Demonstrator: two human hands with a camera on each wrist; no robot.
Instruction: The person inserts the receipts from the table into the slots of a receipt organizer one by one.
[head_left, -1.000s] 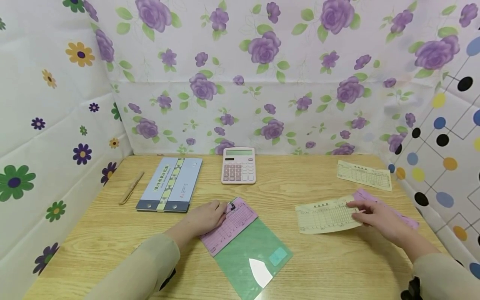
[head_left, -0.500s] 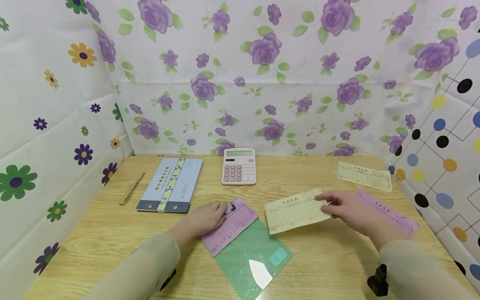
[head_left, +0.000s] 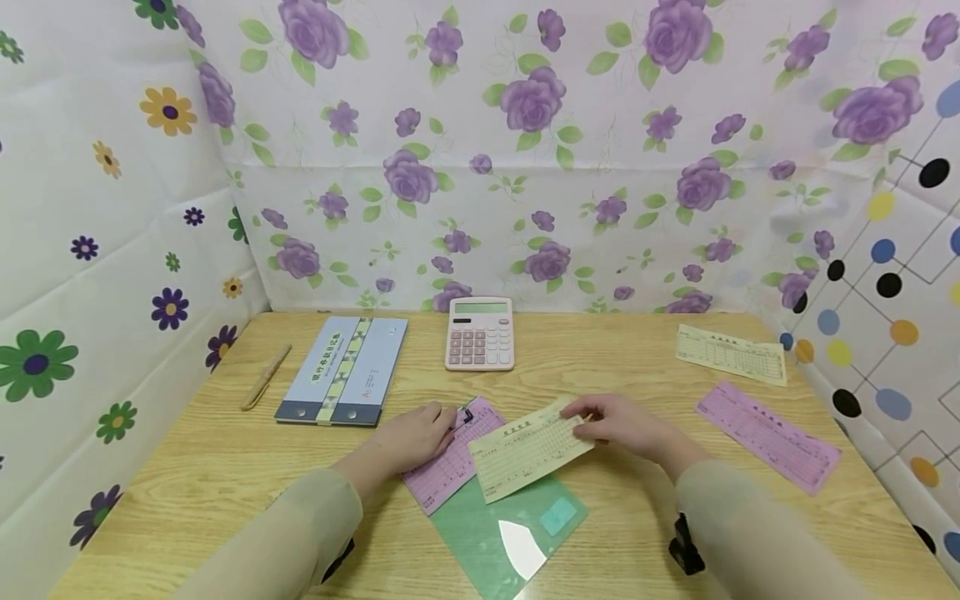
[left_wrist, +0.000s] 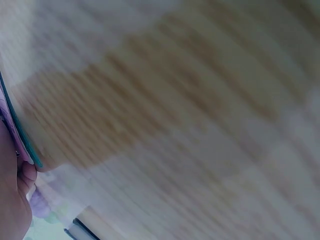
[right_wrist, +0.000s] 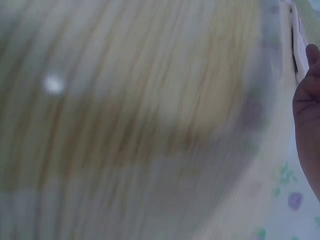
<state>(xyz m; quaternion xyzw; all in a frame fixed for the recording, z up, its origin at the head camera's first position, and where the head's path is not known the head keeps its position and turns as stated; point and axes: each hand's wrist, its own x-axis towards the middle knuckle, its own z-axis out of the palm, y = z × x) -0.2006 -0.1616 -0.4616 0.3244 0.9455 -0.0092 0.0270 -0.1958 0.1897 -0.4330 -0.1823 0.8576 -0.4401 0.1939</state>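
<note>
My left hand [head_left: 414, 437] grips the upper left edge of a green clipboard [head_left: 468, 537] beside its metal clip [head_left: 468, 416]. Under the clip lies a pink printed slip [head_left: 442, 482], partly covered by that hand. In the left wrist view, fingertips [left_wrist: 29, 175] meet the board's edge. My right hand [head_left: 626, 425] pinches a cream printed slip [head_left: 525, 454] at its right end, between thumb and fingers. This slip is tilted over the clipboard and overlaps the pink one. Only part of the right hand [right_wrist: 310, 110] shows in the right wrist view, at its right edge.
At the right lie another pink slip [head_left: 772, 437] and a second cream slip [head_left: 731, 354]. A pink calculator [head_left: 480, 335] stands at the back middle. To the left are a blue-grey account book [head_left: 341, 371] and a tan pen [head_left: 266, 377]. Patterned cloth walls [head_left: 480, 192] border the wooden table [head_left: 187, 475].
My right hand has carried the cream slip leftward from beside the right pink slip to over the clipboard, uncovering that pink slip. My left hand has stayed at the clipboard.
</note>
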